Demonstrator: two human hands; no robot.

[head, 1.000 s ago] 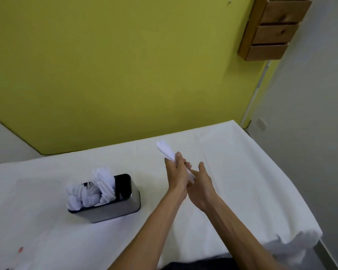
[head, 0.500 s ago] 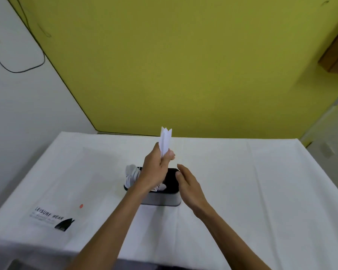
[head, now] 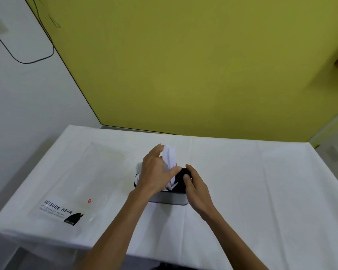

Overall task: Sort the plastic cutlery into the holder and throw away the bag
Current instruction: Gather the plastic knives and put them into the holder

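Head view
Writing: the clear plastic bag (head: 98, 172) carries "LEISURE WEAR" in black at its near end. The smaller line under it and the black logo's text are too small for me to read. A small red sticker (head: 89, 201) sits just beside the words.
Bag: it lies flat on the white-clothed table (head: 261, 191), left of the holder and apart from it.
Holder: the metal holder (head: 168, 199) with a dark inside stands mid-table. Other white cutlery pieces (head: 138, 167) show at its left end, past my wrist.
Left hand: my left hand (head: 154, 172) pinches a bundle of white plastic cutlery (head: 169, 156) between thumb and fingers. The bundle is tilted, with its lower ends down in the holder. I cannot tell which compartment.
Right hand: my right hand (head: 198, 191) curls round the holder's right end, with the thumb on the rim.
Change: half a second ago I held the bundle upright above the holder and my right hand was just beside it, fingers loose. Now the bundle is lower and my right hand is on the holder. The bag has not moved.
Backdrop: a yellow wall (head: 183, 65), with a black cable (head: 37, 59) on the white wall to the left.
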